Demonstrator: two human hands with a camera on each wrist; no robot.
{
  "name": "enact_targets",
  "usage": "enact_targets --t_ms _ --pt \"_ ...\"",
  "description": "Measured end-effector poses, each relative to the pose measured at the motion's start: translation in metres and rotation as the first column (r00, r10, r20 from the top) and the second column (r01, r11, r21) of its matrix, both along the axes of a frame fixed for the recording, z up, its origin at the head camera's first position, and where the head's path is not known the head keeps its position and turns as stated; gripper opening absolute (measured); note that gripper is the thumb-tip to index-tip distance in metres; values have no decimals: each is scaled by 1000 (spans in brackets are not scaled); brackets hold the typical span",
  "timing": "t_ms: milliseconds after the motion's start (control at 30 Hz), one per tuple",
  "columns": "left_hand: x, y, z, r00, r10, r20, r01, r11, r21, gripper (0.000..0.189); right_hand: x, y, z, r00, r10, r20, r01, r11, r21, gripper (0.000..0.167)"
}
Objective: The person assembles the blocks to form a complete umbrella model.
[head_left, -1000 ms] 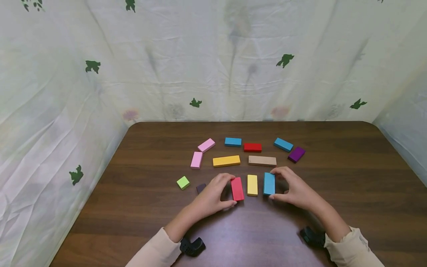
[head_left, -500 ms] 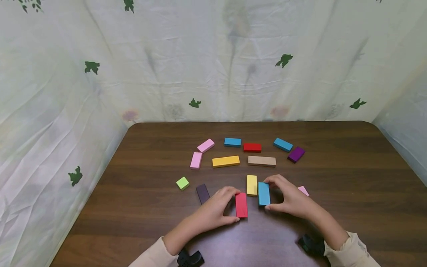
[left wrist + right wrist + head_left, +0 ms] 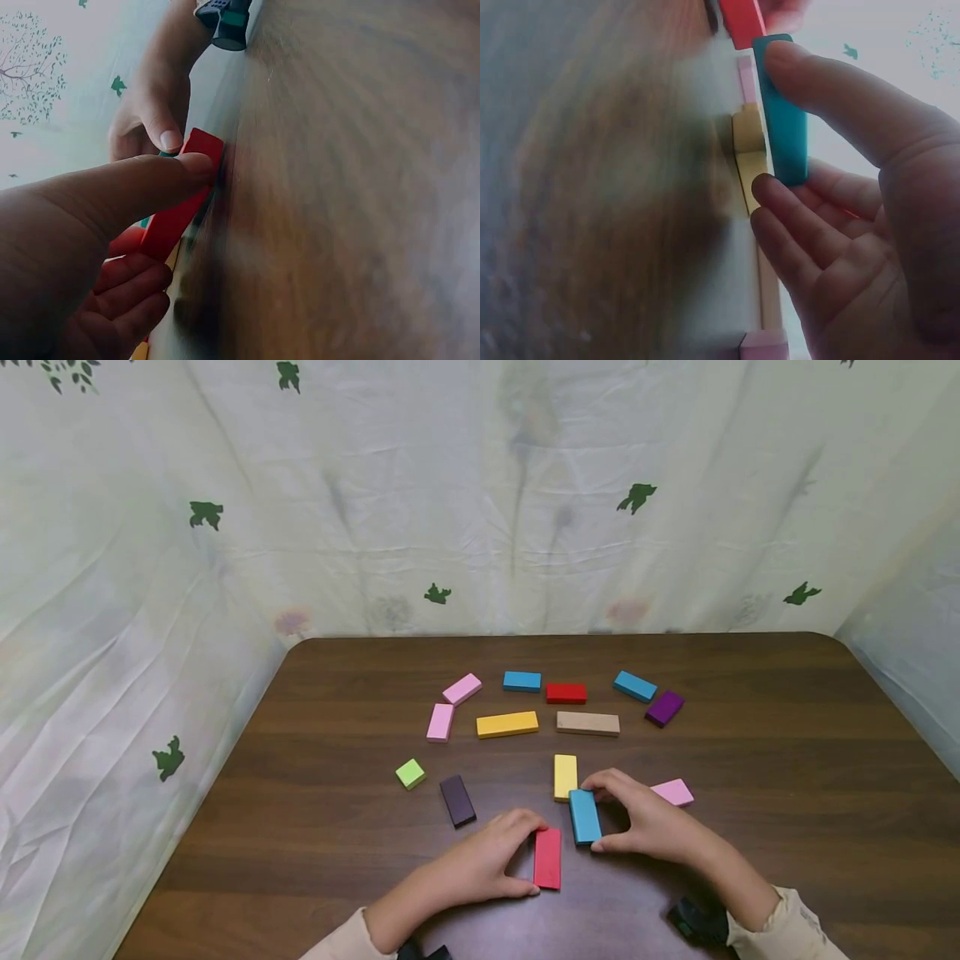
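Observation:
In the head view my left hand (image 3: 487, 860) pinches a red block (image 3: 547, 860) by its two short ends, thumb at the near end and fingertips at the far end. The left wrist view shows the thumb on the end of this red block (image 3: 172, 225), close over the tabletop. My right hand (image 3: 637, 818) grips a blue block (image 3: 584, 817) the same way, a little farther back and to the right. Just behind the blue block lies a short yellow block (image 3: 566, 777). In the right wrist view the blue block (image 3: 786, 135) overlaps the red one's end.
On the brown table (image 3: 787, 735), a dark purple block (image 3: 458, 801) and a green cube (image 3: 410, 774) lie left, a pink block (image 3: 672, 792) partly behind the right hand. Farther back are a long yellow block (image 3: 507, 725), a tan block (image 3: 588, 723) and several others.
Both hands have come nearer the front edge with their blocks, the red drifting slightly right and the blue left. The dark purple block and the right-hand pink block have come into sight.

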State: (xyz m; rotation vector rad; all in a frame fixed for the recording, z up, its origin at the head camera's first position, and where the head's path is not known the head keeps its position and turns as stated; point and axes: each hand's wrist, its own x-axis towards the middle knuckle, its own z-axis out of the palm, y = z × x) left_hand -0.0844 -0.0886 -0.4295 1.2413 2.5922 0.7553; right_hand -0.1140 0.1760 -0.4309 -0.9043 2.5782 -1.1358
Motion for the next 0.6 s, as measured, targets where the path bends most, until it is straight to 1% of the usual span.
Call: enact_targets --t_ms 167,367,500,600 --pt "2 1 0 1000 -24 -9 24 1000 -8 61 1 0 -1 1000 14 14 -14 1000 3 63" --pt "4 2 1 999 -44 6 44 999 -16 61 3 -1 0 999 19 26 -19 1000 19 64" --pt "6 3 2 998 -60 -13 60 998 -16 61 3 -3 0 999 18 39 -20 999 42 66" --pt "7 4 2 998 -58 -34 57 998 -18 61 3 -4 -1 999 10 32 -12 999 44 66"
